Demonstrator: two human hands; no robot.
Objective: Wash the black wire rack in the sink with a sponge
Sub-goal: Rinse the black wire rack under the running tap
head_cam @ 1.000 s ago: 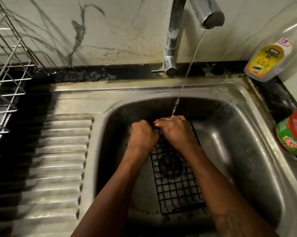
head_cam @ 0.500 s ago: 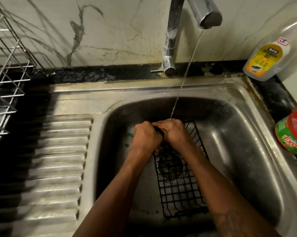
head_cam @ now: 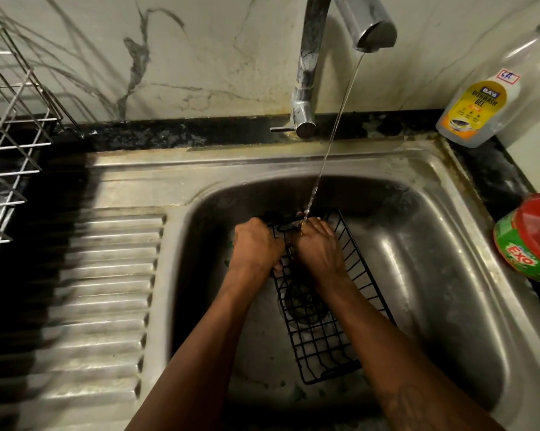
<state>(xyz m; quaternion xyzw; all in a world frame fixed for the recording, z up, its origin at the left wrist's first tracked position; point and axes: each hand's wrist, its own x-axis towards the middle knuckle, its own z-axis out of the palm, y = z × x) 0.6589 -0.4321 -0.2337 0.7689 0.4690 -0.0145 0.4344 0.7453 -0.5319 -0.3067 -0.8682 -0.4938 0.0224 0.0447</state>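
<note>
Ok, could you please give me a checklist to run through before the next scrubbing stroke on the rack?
1. The black wire rack lies inside the stainless steel sink: ok.
2. The water from the chrome tap lands at the rack's far end: ok.
3. The left hand grips the rack's far end: ok.
4. The sponge under the right hand: cannot tell, hidden.
5. The clear dishwash gel bottle stands on the counter by the sink's far right corner: ok.

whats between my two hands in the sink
In the head view, a narrow strip of the black wire rack bars shows between the left hand and the right hand.
</note>
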